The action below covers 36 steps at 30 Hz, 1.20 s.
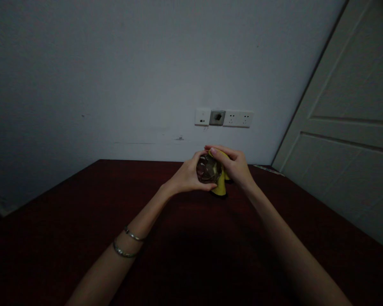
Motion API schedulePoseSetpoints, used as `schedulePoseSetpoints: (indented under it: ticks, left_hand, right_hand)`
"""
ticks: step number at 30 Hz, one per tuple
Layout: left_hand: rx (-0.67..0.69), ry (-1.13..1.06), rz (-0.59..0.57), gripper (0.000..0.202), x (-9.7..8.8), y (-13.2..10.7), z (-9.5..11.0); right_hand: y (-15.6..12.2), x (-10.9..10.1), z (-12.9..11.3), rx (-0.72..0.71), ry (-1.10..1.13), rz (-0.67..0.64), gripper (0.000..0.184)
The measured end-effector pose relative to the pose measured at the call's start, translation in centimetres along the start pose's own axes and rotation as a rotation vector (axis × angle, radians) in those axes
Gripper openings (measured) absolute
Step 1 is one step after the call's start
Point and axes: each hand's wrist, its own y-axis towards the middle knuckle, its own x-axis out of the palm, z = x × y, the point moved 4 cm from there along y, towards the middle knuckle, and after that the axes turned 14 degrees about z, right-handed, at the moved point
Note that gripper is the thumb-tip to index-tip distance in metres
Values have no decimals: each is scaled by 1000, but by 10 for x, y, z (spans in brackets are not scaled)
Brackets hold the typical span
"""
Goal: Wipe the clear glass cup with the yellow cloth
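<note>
My left hand (189,173) is wrapped round a clear glass (207,169), its thumb below and its fingers along the far side. The glass is tilted so that one round end faces me; whether that is its base or its mouth I cannot tell. A yellow cloth (221,187) with a dark edge hangs down at the glass's right side. My right hand (232,163) grips the cloth and presses it against the glass's upper right rim. Part of the cloth is hidden under the right fingers.
Beneath my hands lies a dark red table (140,195), its far edge against a pale wall (130,76). Switches and sockets (238,119) are set in the wall just above the table. To the right stands a white panelled door (344,140). The light is dim.
</note>
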Motion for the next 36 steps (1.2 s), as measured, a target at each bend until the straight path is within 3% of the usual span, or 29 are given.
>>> schedulePoseSetpoints:
  ticks: [6, 8, 11, 16, 19, 23, 25, 27, 32, 34, 36]
  left_hand:
    - [-21, 62, 38, 76, 0, 0, -10]
    - [-35, 62, 28, 72, 1, 0, -13]
    - [-51, 35, 25, 76, 0, -1, -13]
    - [-117, -55, 36, 83, 4, -2, -10]
    - [-164, -143, 53, 78, 7, -1, -12]
    - [-214, -226, 84, 64, 7, 2, -18]
    - [-230, -240, 77, 61, 6, 2, -19]
    - [-222, -230, 80, 64, 4, 2, -19]
    - [-236, -166, 59, 73, 7, 0, -15]
    - [-264, -135, 59, 72, 8, 0, -17]
    - [-264, -123, 43, 65, 10, 1, -19]
  right_hand:
    - [-21, 12, -33, -446, -267, -74, 21]
    - [-25, 15, -37, -519, -316, -109, 23]
    - [-20, 13, -29, -454, -262, -115, 21]
    - [-5, 2, -7, -226, -96, 31, 20]
    - [-8, 2, -15, -327, -120, 29, 21]
    - [-22, 10, -35, -539, -153, -147, 23]
    - [-25, 12, -37, -572, -141, -202, 23]
    - [-21, 10, -31, -515, -95, -167, 23]
    - [-1, 0, -1, -197, 30, -4, 24]
    - [0, -1, 1, -183, 3, -19, 23]
    - [-5, 2, -7, -288, -64, -89, 21]
